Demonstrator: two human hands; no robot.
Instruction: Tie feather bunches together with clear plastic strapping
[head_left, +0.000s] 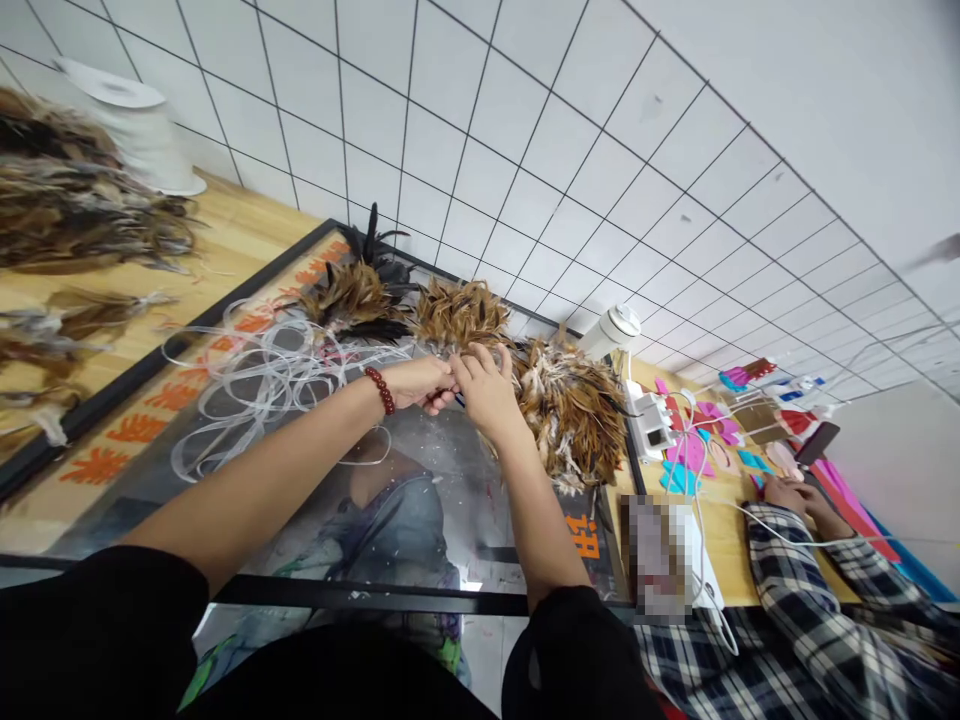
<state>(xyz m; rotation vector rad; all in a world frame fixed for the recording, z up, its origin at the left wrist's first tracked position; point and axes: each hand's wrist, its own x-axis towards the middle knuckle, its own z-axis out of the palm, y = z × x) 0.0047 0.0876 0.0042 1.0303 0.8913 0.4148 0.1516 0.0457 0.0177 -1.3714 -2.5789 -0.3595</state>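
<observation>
A worker's two bare hands meet over a black-framed pane (465, 465) set on a wooden table (244, 215). Feathers crowd the far edge: a dark tuft (360, 290), a brown bunch (461, 312) just beyond the fingers and a larger pile (574, 410) beside the right forearm. Loops of clear cord (259, 375) sprawl across the pane to the left, partly behind the left forearm. More feathers (75, 205) lie at far left, near a white spool (142, 135). At right stand a white cup (619, 325) and a power strip (651, 425); beyond, a co-worker's hands (791, 497), in plaid sleeves, work among bright scraps (701, 450).

Both forearms reach forward and converge. The left hand (421, 383), below a red bead bracelet (380, 390), has its fingers curled in; the right hand (486, 390) arches over, its fingers bent, the two touching at the fingertips. Whether they grip anything cannot be told.
</observation>
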